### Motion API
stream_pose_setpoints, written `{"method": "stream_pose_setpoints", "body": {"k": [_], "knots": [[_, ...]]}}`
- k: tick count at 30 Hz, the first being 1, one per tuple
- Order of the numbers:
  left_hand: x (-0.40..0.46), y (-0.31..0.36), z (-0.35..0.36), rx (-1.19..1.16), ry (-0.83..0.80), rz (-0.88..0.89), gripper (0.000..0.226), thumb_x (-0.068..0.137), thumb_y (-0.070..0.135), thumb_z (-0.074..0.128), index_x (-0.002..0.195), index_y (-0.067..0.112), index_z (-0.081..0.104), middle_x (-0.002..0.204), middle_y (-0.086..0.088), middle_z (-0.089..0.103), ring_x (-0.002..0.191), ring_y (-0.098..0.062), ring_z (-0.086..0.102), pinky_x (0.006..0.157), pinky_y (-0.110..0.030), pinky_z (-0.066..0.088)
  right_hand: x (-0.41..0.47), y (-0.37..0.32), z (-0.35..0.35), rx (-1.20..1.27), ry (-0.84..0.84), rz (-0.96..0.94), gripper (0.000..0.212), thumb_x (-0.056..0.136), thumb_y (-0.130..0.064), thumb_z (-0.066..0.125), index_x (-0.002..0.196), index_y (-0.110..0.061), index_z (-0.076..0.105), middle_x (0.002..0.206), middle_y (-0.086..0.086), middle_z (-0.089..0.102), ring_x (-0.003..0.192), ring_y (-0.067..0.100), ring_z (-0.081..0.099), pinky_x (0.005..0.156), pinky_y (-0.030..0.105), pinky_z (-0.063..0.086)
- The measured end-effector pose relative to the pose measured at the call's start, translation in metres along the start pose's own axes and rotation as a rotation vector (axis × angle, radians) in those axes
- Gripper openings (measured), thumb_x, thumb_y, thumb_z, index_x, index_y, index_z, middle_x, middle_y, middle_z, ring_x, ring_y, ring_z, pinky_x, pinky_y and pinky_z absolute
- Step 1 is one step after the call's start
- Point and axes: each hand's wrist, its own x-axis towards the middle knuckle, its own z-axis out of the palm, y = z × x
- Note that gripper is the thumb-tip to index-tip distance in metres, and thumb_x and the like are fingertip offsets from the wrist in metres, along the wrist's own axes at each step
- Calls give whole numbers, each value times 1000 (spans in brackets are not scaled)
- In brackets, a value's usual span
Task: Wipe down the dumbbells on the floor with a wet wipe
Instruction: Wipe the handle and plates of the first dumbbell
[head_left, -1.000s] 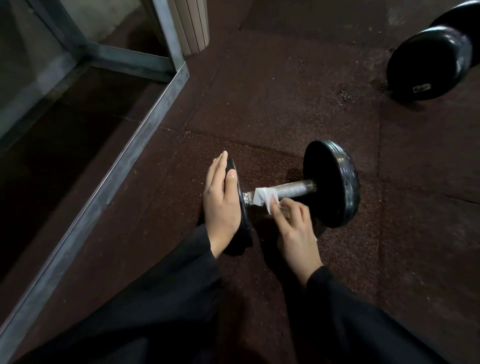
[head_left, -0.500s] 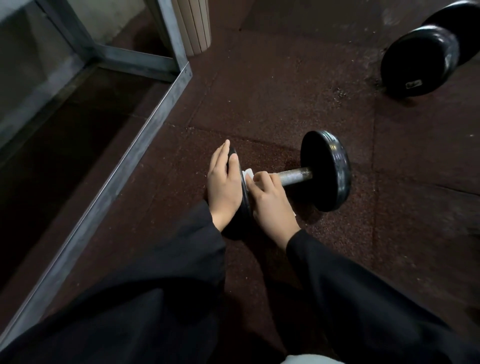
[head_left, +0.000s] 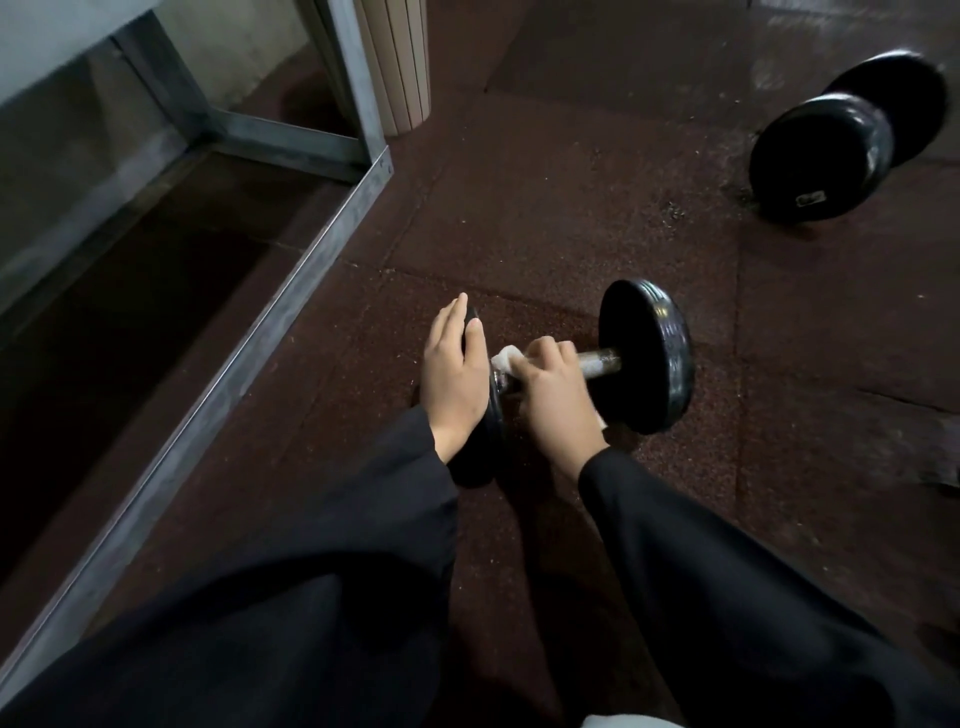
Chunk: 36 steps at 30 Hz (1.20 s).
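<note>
A small black dumbbell with a bare metal handle lies on the dark red rubber floor. My left hand rests flat, fingers straight, on the outer face of its left weight. My right hand curls round the handle near the left weight, with a white wet wipe wrapped under the fingers. Only a corner of the wipe shows. A larger black dumbbell lies farther off at the upper right.
A grey metal frame runs diagonally along the left, with dark glass or mirror behind it. A beige ribbed post stands at the frame's far corner. Rubber floor tiles stretch to the right. My black sleeves fill the foreground.
My right hand slid with the wipe along the handle to the left weight, then a little back toward the middle. My left hand stayed on the left weight.
</note>
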Motion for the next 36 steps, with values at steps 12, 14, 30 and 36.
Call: {"method": "stream_pose_setpoints", "body": {"k": [12,14,30,36], "knots": [[-4,0,0,0,13,6,39,98,12,35,137,4,40,144,-12,39,135,-20,34,104,-14,19,10,0,0,-12,41,49,12,71,1,60,74,-3,71,80,15,56,77,35,52,63,40,46],[-4,0,0,-8,14,6,39,98,12,34,137,5,40,144,-10,39,134,-18,34,102,-11,19,6,-3,4,-13,51,-34,12,69,0,60,74,-4,70,77,13,56,72,32,53,60,37,49],[-5,-4,2,-23,25,19,39,98,12,35,136,5,41,143,-9,40,133,-16,35,98,1,18,-6,19,-4,-134,75,44,24,71,3,52,90,-1,67,88,15,58,78,33,56,61,36,50],[-6,-6,2,-19,39,45,38,98,11,36,135,4,43,141,-10,42,132,-17,37,96,5,17,-11,32,1,-94,158,175,33,65,13,58,97,4,64,95,21,55,85,37,53,65,41,51]]}}
